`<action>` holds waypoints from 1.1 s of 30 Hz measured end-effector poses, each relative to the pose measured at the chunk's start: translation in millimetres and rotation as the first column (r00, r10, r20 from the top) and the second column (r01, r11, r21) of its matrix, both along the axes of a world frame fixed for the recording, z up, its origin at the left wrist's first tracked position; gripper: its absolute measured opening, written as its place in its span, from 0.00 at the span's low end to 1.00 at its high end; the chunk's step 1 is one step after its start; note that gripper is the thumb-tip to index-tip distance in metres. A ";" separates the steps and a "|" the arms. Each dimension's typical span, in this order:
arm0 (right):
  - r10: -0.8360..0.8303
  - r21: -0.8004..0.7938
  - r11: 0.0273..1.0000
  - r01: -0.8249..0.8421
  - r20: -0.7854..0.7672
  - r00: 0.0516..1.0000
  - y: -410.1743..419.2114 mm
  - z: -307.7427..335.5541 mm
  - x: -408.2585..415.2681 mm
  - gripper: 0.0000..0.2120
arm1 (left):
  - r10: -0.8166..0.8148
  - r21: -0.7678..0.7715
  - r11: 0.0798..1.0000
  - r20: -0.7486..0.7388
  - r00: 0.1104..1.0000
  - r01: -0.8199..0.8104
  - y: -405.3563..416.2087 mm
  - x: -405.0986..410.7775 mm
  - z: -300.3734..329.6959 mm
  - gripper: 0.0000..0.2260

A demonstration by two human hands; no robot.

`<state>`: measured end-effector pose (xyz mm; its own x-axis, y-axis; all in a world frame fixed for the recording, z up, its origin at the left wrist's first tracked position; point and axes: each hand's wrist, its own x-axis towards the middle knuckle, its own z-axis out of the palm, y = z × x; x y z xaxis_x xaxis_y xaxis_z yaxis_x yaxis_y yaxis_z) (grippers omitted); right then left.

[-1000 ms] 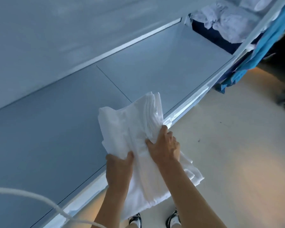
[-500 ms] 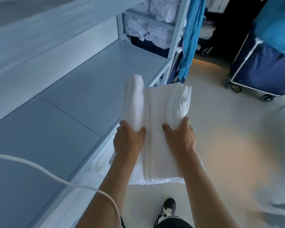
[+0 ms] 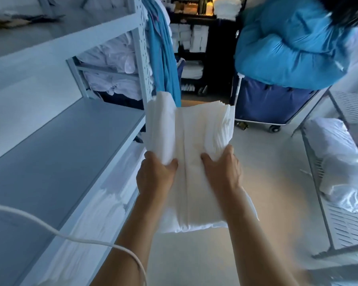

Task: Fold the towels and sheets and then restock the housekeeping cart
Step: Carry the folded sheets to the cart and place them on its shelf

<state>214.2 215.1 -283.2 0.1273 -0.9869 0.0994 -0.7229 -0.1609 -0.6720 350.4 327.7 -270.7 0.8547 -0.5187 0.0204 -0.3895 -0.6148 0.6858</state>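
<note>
- Folded white sheet stack (image 3: pixel 194 162) held in the air, near centre.
- Left hand (image 3: pixel 156 175) grip: pinching stack's left fold.
- Right hand (image 3: pixel 222 170) grip: clasping right layered edge.
- Grey shelf (image 3: pixel 66 145) left.

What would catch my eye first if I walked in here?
Probably the folded white sheet held up mid-picture, the left hand and right hand gripping its near end. Next, the puffy blue bundle heaped on the dark blue cart at upper right.
</note>
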 end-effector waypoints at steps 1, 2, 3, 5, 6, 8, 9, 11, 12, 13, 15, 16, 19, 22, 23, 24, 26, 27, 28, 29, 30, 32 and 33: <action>-0.014 0.000 1.000 0.014 -0.004 1.000 -9.2 0.9 -8.2 0.25 | -0.015 -0.002 1.000 -0.004 1.000 0.015 -10.6 -6.4 1.9 0.27; -0.028 0.001 1.000 0.028 -0.006 1.000 -17.4 1.3 -15.8 0.25 | -0.033 -0.007 0.999 -0.008 0.999 0.033 -20.3 -12.6 3.2 0.27; -0.042 -0.001 0.999 0.042 -0.004 0.999 -26.0 1.8 -22.2 0.25 | -0.054 -0.015 0.998 -0.008 0.999 0.054 -30.6 -18.0 4.7 0.27; -0.076 -0.002 0.997 0.076 -0.003 0.997 -41.9 1.2 -33.4 0.25 | -0.095 -0.023 0.995 -0.001 0.995 0.095 -50.6 -27.2 6.2 0.27; -0.095 -0.008 0.995 0.095 -0.006 0.995 -50.0 0.7 -38.0 0.25 | -0.111 -0.027 0.993 0.003 0.994 0.111 -61.4 -30.3 5.9 0.27; -0.133 -0.022 0.991 0.133 -0.016 0.991 -64.9 -0.8 -45.7 0.25 | -0.136 -0.023 0.990 0.000 0.991 0.136 -82.1 -34.4 3.2 0.28; -0.150 -0.028 0.988 0.150 -0.022 0.988 -72.7 -1.6 -48.4 0.25 | -0.148 -0.015 0.989 -0.002 0.989 0.148 -92.7 -35.4 1.5 0.28; -0.180 -0.027 0.983 0.179 -0.037 0.983 -89.0 -4.3 -52.2 0.25 | -0.177 -0.001 0.984 -0.010 0.984 0.177 -114.6 -35.4 -4.5 0.28; -0.194 -0.024 0.981 0.193 -0.045 0.980 -97.9 -5.9 -52.9 0.25 | -0.191 0.002 0.982 -0.018 0.981 0.191 -126.2 -34.1 -8.0 0.28; -0.207 -0.022 0.978 0.206 -0.053 0.977 -107.2 -8.1 -53.3 0.25 | -0.206 0.002 0.978 -0.032 0.978 0.206 -138.2 -32.6 -12.1 0.27; -0.230 -0.024 0.973 0.229 -0.070 0.971 -127.8 -12.0 -50.4 0.25 | -0.233 -0.005 0.972 -0.051 0.971 0.233 -164.2 -26.8 -20.6 0.27; -0.242 -0.023 0.970 0.241 -0.081 0.967 -139.4 -14.3 -46.8 0.25 | -0.245 -0.003 0.970 -0.055 0.968 0.245 -178.3 -22.3 -25.7 0.27; -0.279 -0.013 0.960 0.280 -0.105 0.954 -177.5 -20.6 -28.2 0.25 | -0.276 0.021 0.960 -0.069 0.959 0.278 -224.3 -1.6 -40.0 0.28; -0.296 0.003 0.955 0.298 -0.107 0.949 -219.5 -27.4 1.6 0.24 | -0.301 0.032 0.952 -0.104 0.948 0.306 -274.0 29.5 -49.9 0.27; -0.304 0.013 0.952 0.307 -0.108 0.946 -234.2 -29.2 14.1 0.24 | -0.306 0.036 0.949 -0.115 0.945 0.312 -291.1 42.0 -52.6 0.27; -0.312 0.024 0.948 0.317 -0.115 0.943 -248.6 -30.9 26.8 0.24 | -0.311 0.040 0.948 -0.120 0.943 0.317 -307.3 54.8 -54.0 0.27; -0.324 0.048 0.942 0.332 -0.121 0.938 -276.4 -33.3 53.0 0.24 | -0.310 0.053 0.946 -0.133 0.941 0.319 -337.7 81.1 -56.6 0.27; -0.332 0.058 0.938 0.341 -0.126 0.935 -295.1 -35.0 70.0 0.24 | -0.308 0.062 0.946 -0.134 0.942 0.318 -357.4 97.7 -58.8 0.27; -0.336 0.073 0.935 0.347 -0.129 0.933 -304.7 -35.1 79.7 0.24 | -0.308 0.066 0.946 -0.136 0.942 0.318 -367.7 107.3 -58.5 0.27; -0.341 0.081 0.932 0.353 -0.133 0.931 -316.1 -35.3 90.1 0.24 | -0.309 0.068 0.945 -0.136 0.941 0.320 -379.8 117.6 -58.7 0.28; -0.345 0.086 0.930 0.358 -0.134 0.929 -329.9 -36.8 102.0 0.24 | -0.312 0.067 0.944 -0.143 0.939 0.324 -394.1 129.7 -60.0 0.27; -0.351 0.085 0.928 0.364 -0.138 0.926 -354.0 -37.5 122.5 0.25 | -0.319 0.069 0.941 -0.148 0.936 0.332 -419.1 150.3 -60.5 0.27; -0.352 0.079 0.928 0.365 -0.141 0.925 -365.1 -36.9 131.8 0.25 | -0.320 0.071 0.940 -0.147 0.936 0.333 -430.3 159.4 -60.3 0.27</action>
